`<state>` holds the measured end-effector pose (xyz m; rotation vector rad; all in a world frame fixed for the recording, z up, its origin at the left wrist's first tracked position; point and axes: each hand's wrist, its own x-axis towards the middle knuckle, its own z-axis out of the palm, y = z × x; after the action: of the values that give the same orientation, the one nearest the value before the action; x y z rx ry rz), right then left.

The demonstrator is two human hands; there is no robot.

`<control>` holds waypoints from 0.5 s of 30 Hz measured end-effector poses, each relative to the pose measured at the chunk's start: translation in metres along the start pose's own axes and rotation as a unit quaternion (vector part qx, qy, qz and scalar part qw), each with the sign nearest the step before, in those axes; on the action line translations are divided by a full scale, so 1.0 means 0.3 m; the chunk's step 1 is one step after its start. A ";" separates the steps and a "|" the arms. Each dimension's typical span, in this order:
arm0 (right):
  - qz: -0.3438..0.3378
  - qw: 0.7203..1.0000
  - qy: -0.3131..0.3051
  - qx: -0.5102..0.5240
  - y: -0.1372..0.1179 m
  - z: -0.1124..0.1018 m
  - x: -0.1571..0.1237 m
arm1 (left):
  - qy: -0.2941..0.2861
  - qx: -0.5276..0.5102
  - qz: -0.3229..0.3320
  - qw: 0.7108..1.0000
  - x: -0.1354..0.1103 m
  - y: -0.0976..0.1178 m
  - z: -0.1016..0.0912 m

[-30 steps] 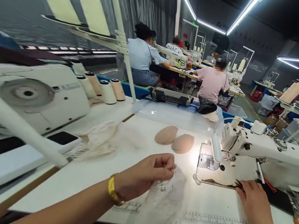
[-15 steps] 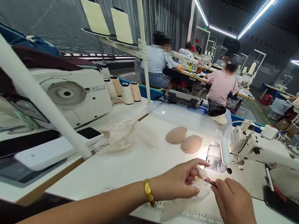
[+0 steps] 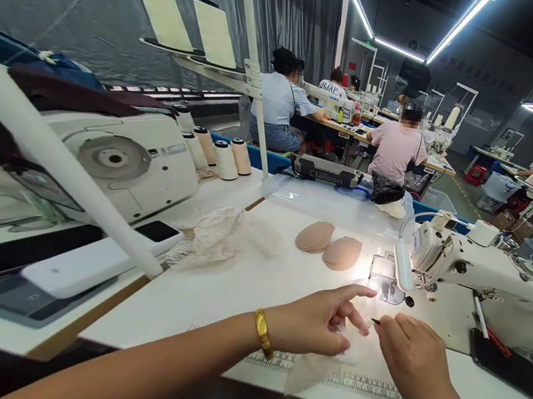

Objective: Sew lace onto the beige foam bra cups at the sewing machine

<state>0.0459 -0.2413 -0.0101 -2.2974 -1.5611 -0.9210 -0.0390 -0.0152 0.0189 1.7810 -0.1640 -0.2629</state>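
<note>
My left hand [image 3: 328,320], with a gold bracelet [image 3: 264,334] at the wrist, is over the front of the white sewing table [image 3: 242,290]. Its thumb and index finger are spread apart. Sheer whitish fabric [image 3: 312,372] lies beneath that hand and reaches the table's front edge; part of it is hidden by the palm. To the right, my right hand [image 3: 417,351] is closed around a small pointed tool [image 3: 375,321], whose dark tip sticks out toward my left fingers. The tool's body is covered by my fingers. Both hands are just in front of the sewing machine's lit needle plate [image 3: 386,289].
Two stacks of beige cup-shaped pieces [image 3: 341,253] lie beyond my left hand. Crumpled lace [image 3: 215,235] is farther left, near thread cones [image 3: 226,161]. The sewing machine [image 3: 493,266] stands at right, with a black phone-like slab [image 3: 506,365] before it. Co-workers sit at machines behind.
The whitish lace between my left fingers has dropped lower, and those fingers have spread. My right hand has drawn slightly away, still with the tool. The view has shifted a little.
</note>
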 end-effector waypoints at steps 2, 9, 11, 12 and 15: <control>0.029 0.999 -0.021 -0.005 0.058 -0.005 -0.066 | 0.003 0.097 0.004 0.995 -0.052 0.048 -0.087; 0.092 0.990 -0.094 -0.059 0.246 0.011 -0.262 | 0.412 0.399 0.074 0.816 -0.180 0.086 -0.329; 0.061 0.995 -0.078 -0.010 0.209 0.034 -0.213 | 0.367 0.401 0.051 0.838 -0.142 0.035 -0.281; 0.045 0.997 -0.063 0.019 0.175 0.051 -0.177 | 0.318 0.402 0.033 0.858 -0.113 0.005 -0.243; -0.025 0.999 -0.004 0.042 0.039 0.112 -0.073 | 0.218 0.425 -0.029 0.878 -0.010 -0.084 -0.130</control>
<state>0.0635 -0.2459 -0.0475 -2.2175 -1.6345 -0.8411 -0.0323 0.0279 0.0028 2.6722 0.1267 0.2239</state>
